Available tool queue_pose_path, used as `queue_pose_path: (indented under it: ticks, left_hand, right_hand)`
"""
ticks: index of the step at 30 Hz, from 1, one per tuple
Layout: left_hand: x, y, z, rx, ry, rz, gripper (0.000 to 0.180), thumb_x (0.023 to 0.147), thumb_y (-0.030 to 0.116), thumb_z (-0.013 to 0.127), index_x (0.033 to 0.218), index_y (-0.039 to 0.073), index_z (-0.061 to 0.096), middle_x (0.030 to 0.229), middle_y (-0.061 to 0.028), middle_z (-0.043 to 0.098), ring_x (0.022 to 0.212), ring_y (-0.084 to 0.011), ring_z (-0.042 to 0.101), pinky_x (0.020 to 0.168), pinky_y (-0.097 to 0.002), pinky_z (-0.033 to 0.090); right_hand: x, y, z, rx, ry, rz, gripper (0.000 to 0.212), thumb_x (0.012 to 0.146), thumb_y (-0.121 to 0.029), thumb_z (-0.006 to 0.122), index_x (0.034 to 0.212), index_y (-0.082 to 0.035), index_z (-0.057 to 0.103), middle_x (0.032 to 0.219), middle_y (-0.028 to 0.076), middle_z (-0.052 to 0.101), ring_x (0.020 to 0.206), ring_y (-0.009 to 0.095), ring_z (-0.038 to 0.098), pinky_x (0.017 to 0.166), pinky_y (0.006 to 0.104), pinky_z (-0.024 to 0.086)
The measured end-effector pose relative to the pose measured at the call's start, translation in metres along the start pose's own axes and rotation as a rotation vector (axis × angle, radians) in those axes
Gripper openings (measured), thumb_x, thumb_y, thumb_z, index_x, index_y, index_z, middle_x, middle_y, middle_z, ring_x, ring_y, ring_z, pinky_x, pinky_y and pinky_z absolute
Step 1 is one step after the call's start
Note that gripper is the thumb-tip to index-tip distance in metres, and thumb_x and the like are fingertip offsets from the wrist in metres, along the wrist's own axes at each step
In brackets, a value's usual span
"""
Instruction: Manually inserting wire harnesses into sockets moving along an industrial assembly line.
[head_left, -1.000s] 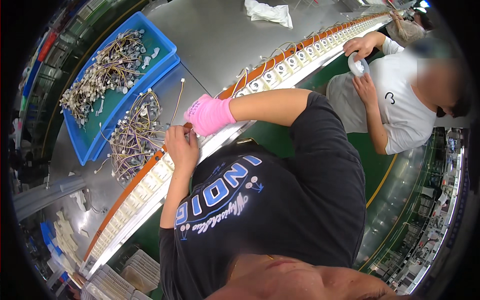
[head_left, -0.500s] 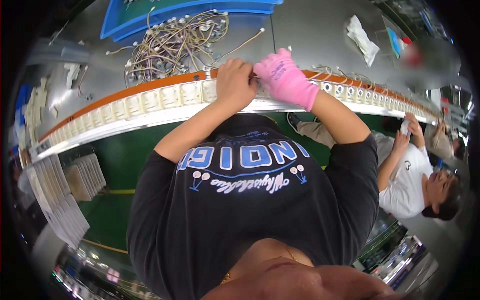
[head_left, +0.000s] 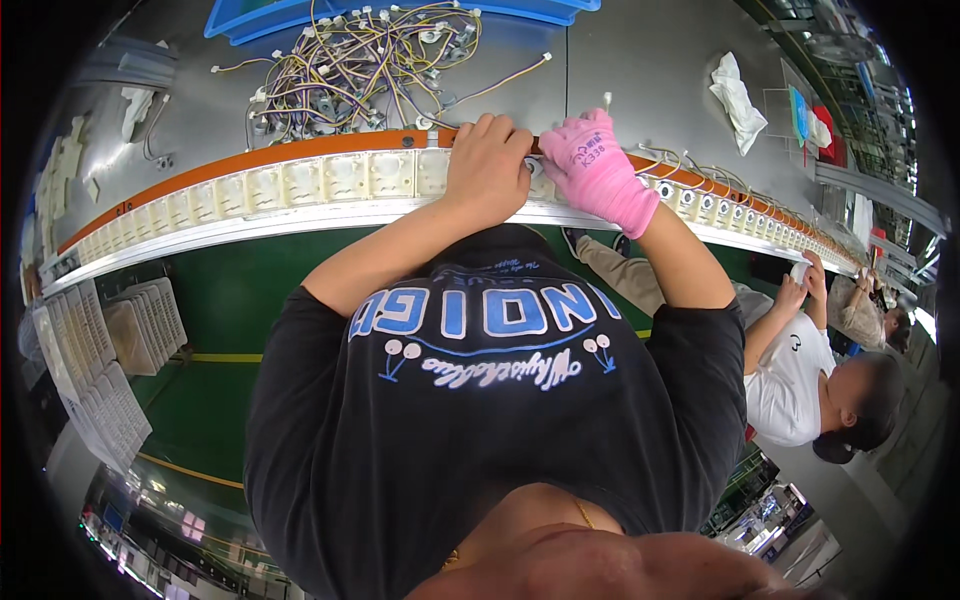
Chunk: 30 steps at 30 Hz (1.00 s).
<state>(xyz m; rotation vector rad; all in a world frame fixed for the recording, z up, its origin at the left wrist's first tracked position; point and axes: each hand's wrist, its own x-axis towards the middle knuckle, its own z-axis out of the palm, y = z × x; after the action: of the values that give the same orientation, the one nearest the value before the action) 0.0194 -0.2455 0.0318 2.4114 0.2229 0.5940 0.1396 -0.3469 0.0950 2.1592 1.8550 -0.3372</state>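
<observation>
My bare left hand (head_left: 488, 168) and my pink-gloved right hand (head_left: 598, 172) work side by side over a long row of white square housings (head_left: 340, 178) backed by an orange strip (head_left: 255, 160). Both hands have their fingers curled down and close together; what lies between them is hidden. A small white connector (head_left: 607, 98) pokes up just behind the right glove. Right of the glove, the housings hold dark round parts (head_left: 686, 200) with thin wires (head_left: 705, 178) looping over the strip. Left of my bare hand, the housings show no such parts.
Beyond the strip lies a tangled pile of wire leads (head_left: 370, 70) with white connectors, below a blue bin (head_left: 300, 18). A white cloth (head_left: 738, 105) rests at the back right. White racks (head_left: 85, 370) stand at the left. A co-worker (head_left: 800, 370) sits along the row at right.
The whole view has shifted a little, with the pile and both hands appearing slightly farther right. My hands stay close together at the same part of the row.
</observation>
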Motion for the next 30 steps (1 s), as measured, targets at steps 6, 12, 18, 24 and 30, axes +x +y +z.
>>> queue_pose_path:
  ticks: [6,12,18,24,30]
  left_hand:
    - [-0.002,0.001,-0.001,0.003,0.015,0.001,0.018,0.064,0.008,0.059,0.08,0.006,0.054,0.082,-0.0095,0.048,0.084,-0.0269,0.046,0.07,-0.0387,0.034]
    - [0.001,0.004,0.0,-0.031,0.03,-0.006,0.015,0.068,0.004,0.055,0.082,0.005,0.05,0.083,-0.0106,0.048,0.082,-0.0289,0.047,0.071,-0.0396,0.035]
    - [0.001,0.001,0.0,-0.114,0.14,0.014,0.016,0.071,-0.003,0.051,0.087,0.002,0.049,0.089,-0.0122,0.052,0.085,-0.0314,0.049,0.073,-0.0399,0.038]
    - [-0.001,-0.003,0.001,-0.126,0.102,0.027,0.017,0.072,-0.004,0.051,0.089,0.002,0.05,0.091,-0.013,0.053,0.086,-0.0316,0.05,0.075,-0.0393,0.039]
    - [0.005,-0.006,-0.014,-0.347,0.288,-0.089,0.042,0.073,-0.002,0.053,0.114,0.0,0.043,0.111,-0.0146,0.049,0.097,-0.0288,0.05,0.088,-0.037,0.037]
  right_hand:
    - [0.011,0.011,-0.017,0.239,-0.148,-0.017,0.017,0.078,-0.021,0.054,0.089,-0.009,0.055,0.08,0.008,0.061,0.086,0.027,0.056,0.082,0.0386,0.035]
    - [0.074,0.073,0.022,0.564,0.091,0.02,0.026,0.076,-0.019,0.055,0.101,-0.011,0.057,0.092,0.007,0.062,0.09,0.026,0.058,0.082,0.0371,0.04]
    - [0.138,0.056,0.07,-0.22,-0.033,-0.041,0.03,0.075,-0.016,0.059,0.104,-0.009,0.056,0.101,0.01,0.059,0.095,0.027,0.058,0.079,0.0367,0.045]
    - [0.14,0.065,0.069,-0.129,-0.185,-0.019,0.028,0.078,-0.017,0.054,0.105,-0.009,0.056,0.104,0.011,0.06,0.097,0.026,0.059,0.081,0.0367,0.045]
    - [0.124,0.053,-0.012,0.548,0.12,-0.055,0.032,0.075,-0.017,0.047,0.102,-0.006,0.06,0.095,0.017,0.061,0.089,0.032,0.058,0.078,0.0372,0.045]
